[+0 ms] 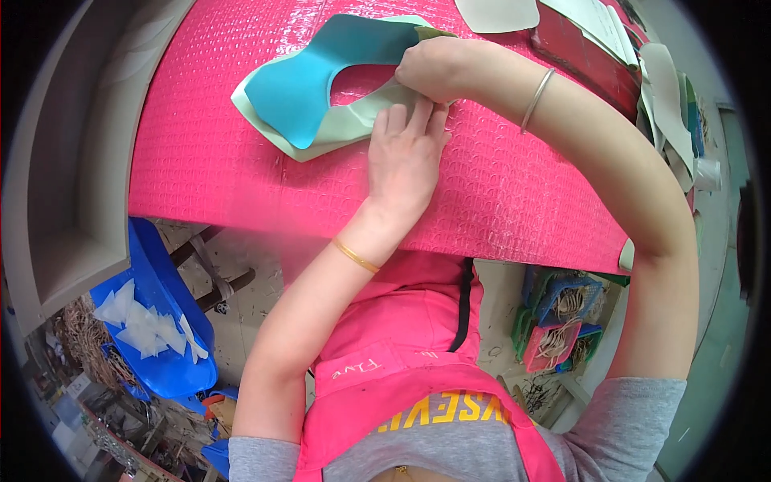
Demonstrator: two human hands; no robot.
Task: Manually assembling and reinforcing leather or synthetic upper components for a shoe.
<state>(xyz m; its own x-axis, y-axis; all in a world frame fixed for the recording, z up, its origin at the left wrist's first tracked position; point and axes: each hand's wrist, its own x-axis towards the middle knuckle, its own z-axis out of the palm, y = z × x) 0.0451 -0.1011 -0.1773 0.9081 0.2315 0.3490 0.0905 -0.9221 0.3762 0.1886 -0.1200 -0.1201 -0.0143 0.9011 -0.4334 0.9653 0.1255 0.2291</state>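
Edge-fitting, by the look of it.
The left hand [405, 165], fingers loosely extended, rests on a curved pale-green flexible sheet [349, 124]; the right hand [434, 71] curls at its end, any pinch hidden, so I can't tell. A teal curved sheet [301, 90] overlaps it on the pink textured table cover [522, 201]. Next likely calls for steady pressing.

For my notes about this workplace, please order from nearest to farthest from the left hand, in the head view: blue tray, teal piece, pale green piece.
1. Pale green piece: touched by the left hand.
2. Teal piece: up and left of the hand, lying over the pale green one.
3. Blue tray: far off at lower left.
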